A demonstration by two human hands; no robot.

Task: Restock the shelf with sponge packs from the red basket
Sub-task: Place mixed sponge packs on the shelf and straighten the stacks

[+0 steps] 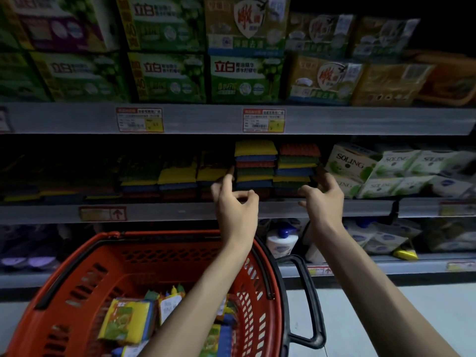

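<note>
Here the step in hand looks like squaring up stock already on the shelf (195, 212) rather than carrying a fresh pack. Both hands are raised to the middle shelf, one on each side of 2 stacks of sponge packs (277, 166) that stand side by side near the shelf's front lip. The left hand (235, 202) has its forefinger stretched up against the left edge of the left stack, the other fingers curled loosely; its grip holds nothing. The right hand (322, 195) is spread, fingertips at the lower right corner of the right stack; I judge it released too, pressing or steadying rather than clasping, though the dim light makes the contact hard to read.

To the left of these stacks, lower rows of the same coloured sponges lie further along the shelf in shadow. To the right stand pale SOLING boxes (353, 163), just beside the right stack.

The red basket (85, 269) sits below the arms, its black handle (307, 300) swung to the right. It is not empty: at least 2 sponge packs in yellow and green wrappers (126, 320) lie on its floor, with more partly hidden under the left forearm.

The next move, I judge, calls for lowering 1 hand into the basket, closing on a pack, and lifting it to the lower rows on the left, where there is headroom.
</note>
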